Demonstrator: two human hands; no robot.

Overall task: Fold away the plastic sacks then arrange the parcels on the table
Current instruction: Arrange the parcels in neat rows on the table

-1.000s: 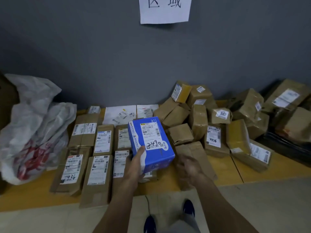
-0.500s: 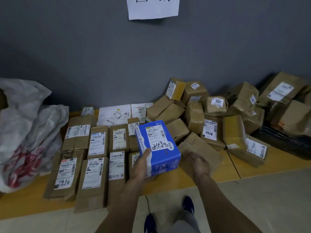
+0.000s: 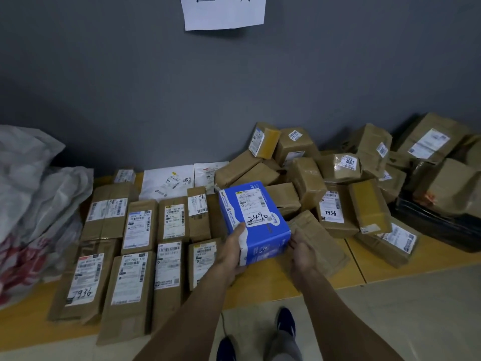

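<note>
Box (image 3: 256,217) (one, blue), left hand (image 3: 231,252) fingers clamped on it, right hand (image 3: 303,250) fingers apart

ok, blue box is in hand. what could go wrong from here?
1. The left hand grips the blue box by one near corner; the right hand is beside it, contact unclear. It might tip out of that grip.
2. The heap of brown parcels behind is tilted and loosely stacked; setting the box against it could start a slide.
3. The front-row parcels overhang the table edge; a brush could knock one off.
</note>
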